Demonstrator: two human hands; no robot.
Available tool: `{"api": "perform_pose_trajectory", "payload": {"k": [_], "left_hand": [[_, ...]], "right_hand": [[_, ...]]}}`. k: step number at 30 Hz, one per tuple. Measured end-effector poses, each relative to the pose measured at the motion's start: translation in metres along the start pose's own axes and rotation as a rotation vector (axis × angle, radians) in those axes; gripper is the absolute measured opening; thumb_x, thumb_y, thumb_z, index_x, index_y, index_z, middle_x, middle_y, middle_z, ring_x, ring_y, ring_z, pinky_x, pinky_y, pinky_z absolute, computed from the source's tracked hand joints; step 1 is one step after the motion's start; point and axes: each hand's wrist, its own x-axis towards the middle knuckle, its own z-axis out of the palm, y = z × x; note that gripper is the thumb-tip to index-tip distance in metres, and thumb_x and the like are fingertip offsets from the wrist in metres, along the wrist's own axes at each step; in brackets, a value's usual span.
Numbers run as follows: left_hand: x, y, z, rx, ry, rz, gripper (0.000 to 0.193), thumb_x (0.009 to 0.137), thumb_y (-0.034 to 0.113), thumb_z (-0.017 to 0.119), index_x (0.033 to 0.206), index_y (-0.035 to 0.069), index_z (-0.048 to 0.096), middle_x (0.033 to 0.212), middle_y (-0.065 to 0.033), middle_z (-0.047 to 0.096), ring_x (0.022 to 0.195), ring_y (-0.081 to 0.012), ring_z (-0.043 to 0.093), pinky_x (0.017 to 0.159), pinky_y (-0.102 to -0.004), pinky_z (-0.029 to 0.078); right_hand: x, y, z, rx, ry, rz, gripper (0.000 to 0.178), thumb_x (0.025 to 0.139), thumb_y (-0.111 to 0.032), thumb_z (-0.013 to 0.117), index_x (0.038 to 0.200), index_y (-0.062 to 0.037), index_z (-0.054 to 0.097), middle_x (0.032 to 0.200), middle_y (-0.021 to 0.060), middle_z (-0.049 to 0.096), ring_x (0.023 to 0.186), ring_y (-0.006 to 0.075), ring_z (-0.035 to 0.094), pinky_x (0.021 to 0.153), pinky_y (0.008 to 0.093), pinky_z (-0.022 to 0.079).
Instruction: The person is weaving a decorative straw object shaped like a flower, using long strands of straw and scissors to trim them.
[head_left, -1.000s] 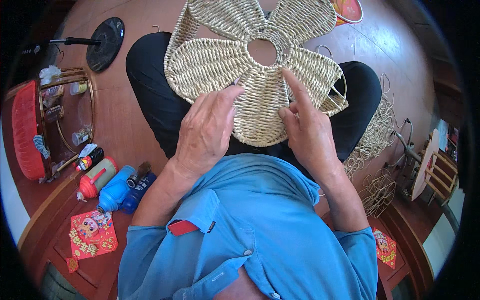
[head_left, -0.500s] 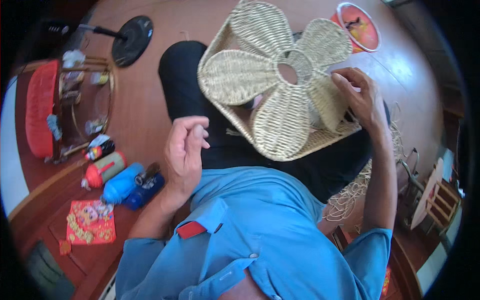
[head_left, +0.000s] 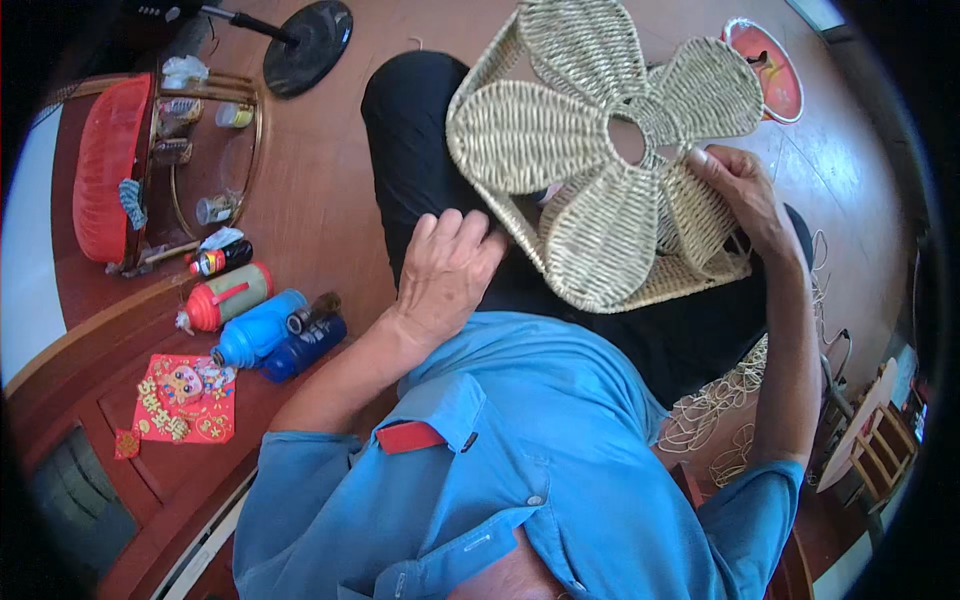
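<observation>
- Floor (head_left: 320,150), reddish-brown, smooth; pale sheen of light, upper right.
- Low stand (head_left: 108,165), red-sided, with curved brown frame, upper left.
- Round black base (head_left: 310,55) with pole, upper left.
- Slatted wooden furniture (head_left: 884,448), lower right edge.
- Reddish wooden seat (head_left: 80,350), curved edge, lower left.
- Pale surface (head_left: 30,270), left edge.

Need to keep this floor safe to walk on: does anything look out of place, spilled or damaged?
Yes: loose cord lies in a tangled heap on the floor to the person's right, which looks untidy rather than neatly coiled. The woven flower-shaped piece in the right hand shows no clear damage, and no spill is visible.
</observation>
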Motion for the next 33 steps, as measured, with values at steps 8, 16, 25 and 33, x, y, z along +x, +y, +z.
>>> {"api": "perform_pose_trajectory", "payload": {"k": [8, 16, 25, 33], "left_hand": [[0.013, -0.005, -0.016, -0.094, -0.077, -0.009, 0.009, 0.088, 0.011, 0.076, 0.096, 0.009, 0.073, 0.095, -0.0075, 0.063, 0.088, -0.0294, 0.06, 0.075, -0.0431, 0.045], [0.052, 0.016, -0.122, -1.014, 0.997, -0.194, 0.013, 0.106, 0.015, 0.063, 0.106, 0.009, 0.052, 0.089, -0.0005, 0.047, 0.074, -0.0099, 0.043, 0.061, -0.0262, 0.035], [0.287, 0.102, -0.102, -0.61, 0.562, 0.308, 0.046, 0.102, 0.01, 0.07, 0.145, -0.002, 0.06, 0.117, -0.0139, 0.072, 0.096, -0.0242, 0.072, 0.084, -0.0388, 0.059], [0.215, -0.002, -0.059, -0.377, 0.494, -0.162, 0.056, 0.102, 0.016, 0.072, 0.153, 0.001, 0.055, 0.139, -0.0242, 0.067, 0.13, -0.0357, 0.065, 0.11, -0.0447, 0.051]], "right_hand": [[-0.027, -0.007, 0.001, 0.098, 0.119, -0.102, 0.039, 0.107, -0.038, 0.073, 0.101, 0.0004, 0.079, 0.087, -0.0012, 0.074, 0.073, 0.0055, 0.065, 0.065, 0.0263, 0.053], [-0.031, 0.012, 0.024, 0.445, 0.343, -0.267, 0.04, 0.11, -0.034, 0.069, 0.107, 0.0042, 0.08, 0.093, 0.0014, 0.078, 0.081, 0.0072, 0.068, 0.073, 0.027, 0.056], [-0.013, 0.02, 0.045, 0.11, 0.374, -0.043, 0.052, 0.106, -0.047, 0.07, 0.108, 0.0033, 0.082, 0.089, 0.0108, 0.08, 0.08, 0.0163, 0.075, 0.076, 0.0365, 0.058], [-0.011, 0.022, 0.048, 0.473, 0.34, -0.104, 0.046, 0.108, -0.04, 0.07, 0.107, 0.0043, 0.08, 0.09, 0.0056, 0.079, 0.079, 0.0105, 0.072, 0.073, 0.0295, 0.058]]}}
